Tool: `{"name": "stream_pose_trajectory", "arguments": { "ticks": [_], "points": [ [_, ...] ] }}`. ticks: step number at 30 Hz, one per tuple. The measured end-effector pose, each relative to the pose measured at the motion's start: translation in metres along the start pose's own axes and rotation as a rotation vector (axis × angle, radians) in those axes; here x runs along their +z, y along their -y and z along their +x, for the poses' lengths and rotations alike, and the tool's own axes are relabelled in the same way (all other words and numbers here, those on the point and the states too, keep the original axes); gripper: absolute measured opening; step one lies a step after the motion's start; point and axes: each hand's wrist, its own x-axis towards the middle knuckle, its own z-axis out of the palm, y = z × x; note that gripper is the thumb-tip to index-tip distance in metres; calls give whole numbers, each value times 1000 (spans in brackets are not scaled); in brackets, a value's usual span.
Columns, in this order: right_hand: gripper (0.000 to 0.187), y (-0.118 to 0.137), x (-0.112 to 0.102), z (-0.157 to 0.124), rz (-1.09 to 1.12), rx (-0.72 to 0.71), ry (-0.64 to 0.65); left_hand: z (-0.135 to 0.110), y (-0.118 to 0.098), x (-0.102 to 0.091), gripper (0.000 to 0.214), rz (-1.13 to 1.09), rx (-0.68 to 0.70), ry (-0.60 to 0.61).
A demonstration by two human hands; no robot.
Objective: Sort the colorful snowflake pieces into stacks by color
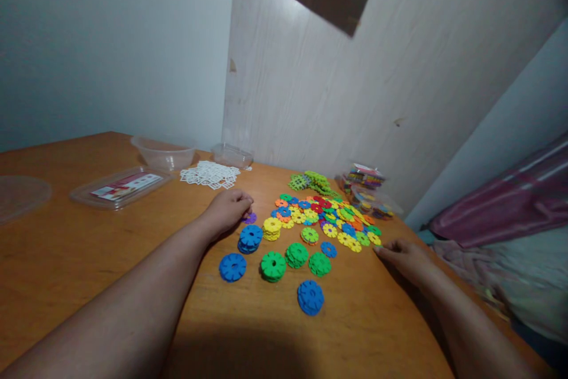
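Blue stack (310, 297), nearest, could topple if bumped. Left hand (229, 212) curled by purple disc (251, 219); right hand (407, 258) narrowed; grips unclear.

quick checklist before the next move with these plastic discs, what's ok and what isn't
1. Left hand beside the purple disc: ok.
2. Left hand's grip on that disc: cannot tell.
3. Right hand at the edge of the mixed pile: ok.
4. Mixed pile all one colour: not ok.
5. Nearest blue stack clear of both hands: ok.
6. White pieces apart from the mixed pile: ok.
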Motion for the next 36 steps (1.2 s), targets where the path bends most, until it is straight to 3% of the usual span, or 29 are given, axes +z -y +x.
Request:
{"name": "stream_pose_trajectory", "arguments": {
  "ticks": [5,9,15,18,24,28,36],
  "points": [
    [37,3,1,3,-6,-4,-3,3,5,1,18,-43,-13,-9],
    [36,28,1,-13,197,-62,13,4,7,3,11,-91,-19,-22],
    [37,112,13,-68,712,66,411,5,8,3,9,-90,-17,-29],
    [37,133,24,-79,756,64,508,3,6,3,9,-78,-12,-19],
    [39,129,42,-73,618,10,540,-3,-3,3,11,-81,-2,-8],
    [40,129,42,-75,558,3,489,-3,-4,5,12,-92,-29,-24],
    [38,135,47,-82,558,6,574,-5,-8,4,13,-79,-26,-27]
  ]
}}
